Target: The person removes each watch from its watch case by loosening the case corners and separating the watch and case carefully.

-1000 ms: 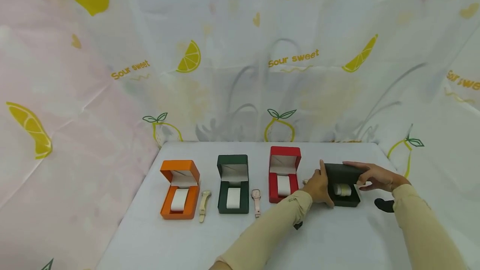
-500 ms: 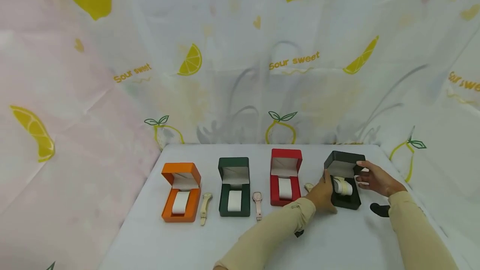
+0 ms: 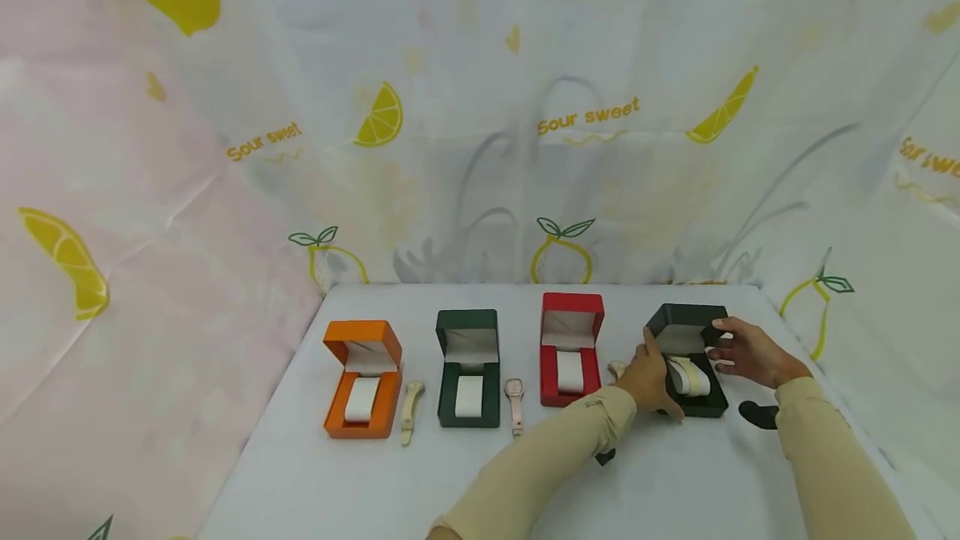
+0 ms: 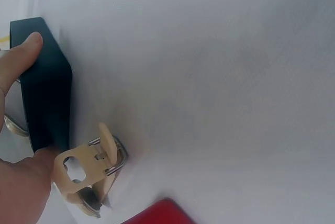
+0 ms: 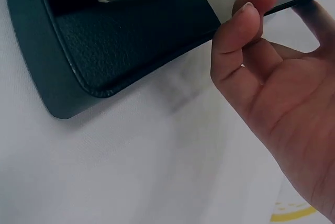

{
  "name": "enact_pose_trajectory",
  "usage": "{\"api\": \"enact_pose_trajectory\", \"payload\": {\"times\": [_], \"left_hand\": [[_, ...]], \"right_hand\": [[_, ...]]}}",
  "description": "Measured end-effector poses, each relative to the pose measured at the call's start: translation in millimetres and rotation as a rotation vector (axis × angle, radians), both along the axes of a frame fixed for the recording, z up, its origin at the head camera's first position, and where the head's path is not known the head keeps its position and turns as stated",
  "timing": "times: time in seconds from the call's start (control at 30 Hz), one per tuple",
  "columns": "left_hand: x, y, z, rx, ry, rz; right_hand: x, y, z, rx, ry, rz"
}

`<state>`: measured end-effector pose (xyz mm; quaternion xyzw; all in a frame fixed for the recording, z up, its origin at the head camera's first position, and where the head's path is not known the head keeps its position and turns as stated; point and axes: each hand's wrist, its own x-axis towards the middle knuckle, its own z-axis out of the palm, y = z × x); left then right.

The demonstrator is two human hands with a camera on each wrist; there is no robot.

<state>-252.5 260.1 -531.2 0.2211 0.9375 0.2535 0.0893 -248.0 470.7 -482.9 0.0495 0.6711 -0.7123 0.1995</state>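
A dark green watch box (image 3: pixel 705 408) stands at the right of the table with its lid (image 3: pixel 697 315) raised. Inside it a white cushion (image 3: pixel 699 384) carries a watch with a cream strap (image 3: pixel 681 372). My left hand (image 3: pixel 651 382) grips the box's left side; in the left wrist view the thumb and fingers span the dark wall (image 4: pixel 49 93). On the lid's right edge my right hand (image 3: pixel 753 354) has its fingers and thumb, holding it. The right wrist view shows curled fingers (image 5: pixel 235 41) at that edge. Close to the left hand a cream-strapped watch (image 4: pixel 86 169) lies on the table.
A raised-lid red box (image 3: pixel 552 390), a green box (image 3: pixel 446 407) and an orange box (image 3: pixel 335 415) stand leftward, each with a white cushion. A pink watch (image 3: pixel 514 402) and a cream watch (image 3: pixel 408 415) lie between them. Behind hangs a lemon-print cloth (image 3: pixel 465 173).
The dark green box's lid has swung up and back from half lowered, uncovering the cushion and watch. The box has since turned slightly, and the right hand has shifted to the lid's right edge.
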Motion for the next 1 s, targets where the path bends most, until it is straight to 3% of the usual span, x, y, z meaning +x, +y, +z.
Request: {"api": "enact_pose_trajectory", "payload": {"times": [0.1,0.2,0.37,0.47,0.57,0.67,0.9,1.0], "left_hand": [[-0.2,-3.3,5.1,0.001,0.025,-0.008],[2.7,-10.0,14.2,-0.007,0.113,-0.037],[5.0,-19.7,32.9,-0.091,0.325,-0.160],[6.2,-16.7,39.6,-0.127,0.387,-0.235],[7.2,-11.7,39.4,-0.161,0.371,-0.254],[8.1,-7.8,35.1,-0.218,0.350,-0.249],[6.9,-0.4,22.7,-0.234,0.348,-0.199],[6.7,2.4,23.1,-0.222,0.290,-0.172]], "right_hand": [[-0.8,-2.2,0.1,0.044,-0.008,0.004],[0.9,-2.3,-4.4,0.092,0.015,0.027],[7.9,-2.3,-14.7,0.280,0.069,0.033],[14.3,-0.1,-19.9,0.429,0.056,-0.009],[19.0,-0.7,-27.1,0.550,0.049,0.002],[22.8,-2.6,-35.1,0.597,0.057,0.026],[27.8,-3.3,-44.6,0.602,0.080,0.000],[27.9,-4.2,-45.8,0.584,0.071,-0.024]]}}
